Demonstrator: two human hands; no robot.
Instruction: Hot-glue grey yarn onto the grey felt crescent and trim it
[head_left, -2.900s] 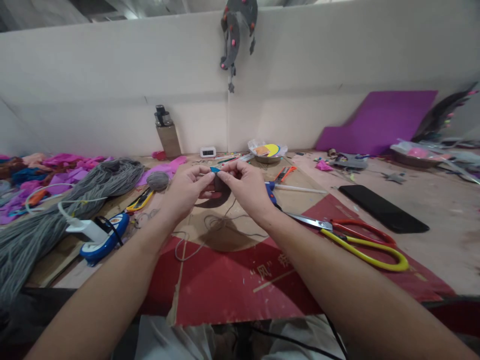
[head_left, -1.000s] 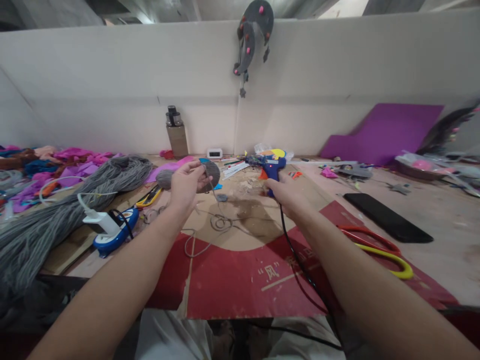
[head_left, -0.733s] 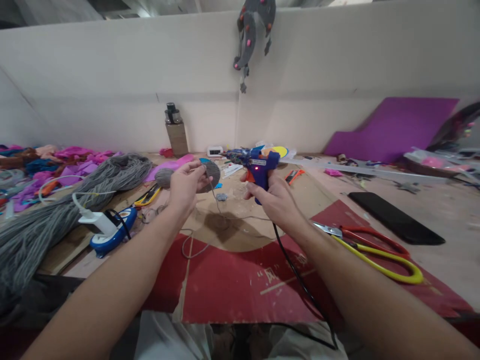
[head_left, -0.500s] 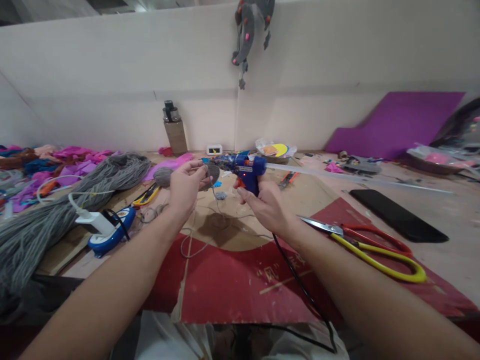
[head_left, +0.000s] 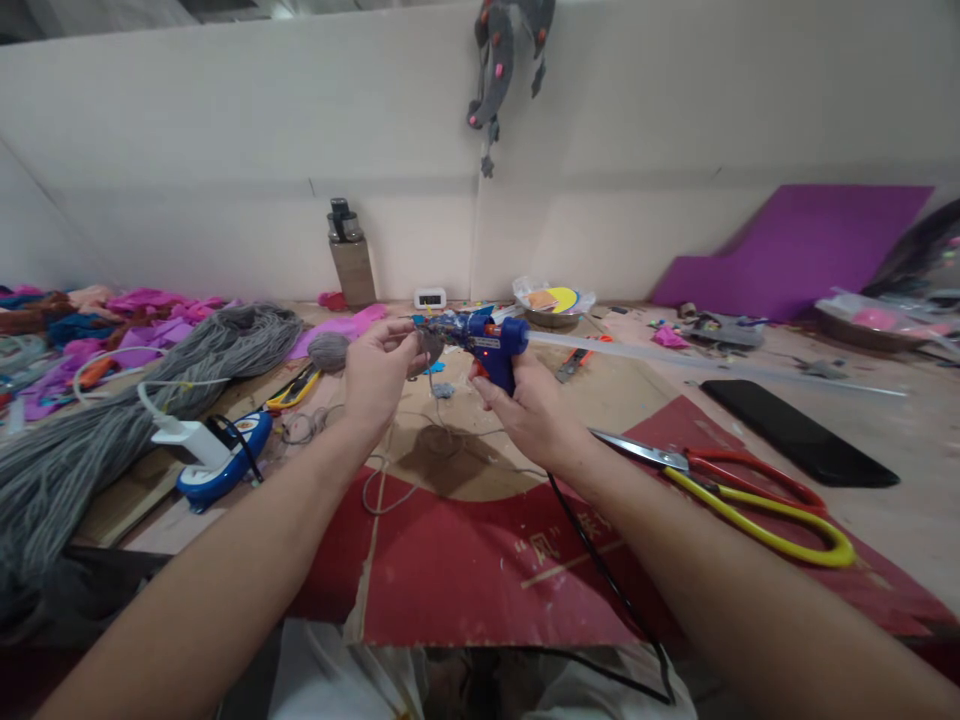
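My right hand (head_left: 529, 405) is wrapped round the handle of a blue glue gun (head_left: 501, 345), with a finger at its orange trigger. A long translucent glue stick (head_left: 675, 356) sticks out of the gun's back end. The nozzle points left, at a grey yarn-wrapped round piece (head_left: 429, 352), which my left hand (head_left: 382, 365) pinches at its edge. The fingers hide much of that piece, and I cannot tell whether the nozzle touches it. A strand of grey yarn hangs from it onto the cardboard. Behind my left hand lies a grey yarn ball (head_left: 328, 352).
Large scissors (head_left: 742, 495) with red and yellow handles lie right of my right forearm, beside a black phone (head_left: 799, 430). A blue power strip (head_left: 225, 470) and a grey yarn bundle (head_left: 150, 400) lie left. The gun's black cord (head_left: 592, 555) runs over the red cardboard (head_left: 465, 590).
My left hand has moved slightly right and the glue gun slightly left. The nozzle now overlaps the yarn-wrapped piece more, and less of the piece shows.
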